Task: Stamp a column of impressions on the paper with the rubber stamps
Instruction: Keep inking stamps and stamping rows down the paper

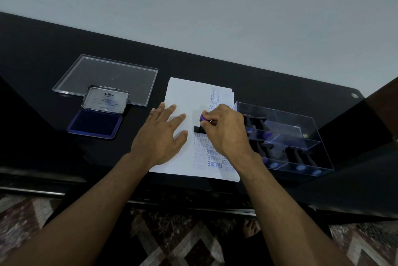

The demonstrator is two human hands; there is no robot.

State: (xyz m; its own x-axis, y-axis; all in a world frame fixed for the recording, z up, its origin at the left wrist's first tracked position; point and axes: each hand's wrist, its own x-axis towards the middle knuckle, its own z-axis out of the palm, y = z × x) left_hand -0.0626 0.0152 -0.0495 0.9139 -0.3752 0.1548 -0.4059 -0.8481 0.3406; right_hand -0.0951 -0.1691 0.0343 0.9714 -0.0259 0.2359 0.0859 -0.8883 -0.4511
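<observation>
While the left hand lies flat on the paper with fingers straight and spread, the right hand pinches a stamp just right of those fingertips. Surroundings: an ink pad, lid up, sits on the black counter well left of the left fingers; a clear lid lies flat beyond it. A clear box with more stamps in its compartments stands just right of the right hand, whose back hides part of the box's near-left corner. Right fingers are curled around the stamp's purple knob, thumb and forefinger closed on it. Stamp: black base down on the paper, long axis of the base running left-right, handle tilted up toward the right fingers. Blue impressions run in columns beyond and nearer than the base; the right wrist covers part of them.
</observation>
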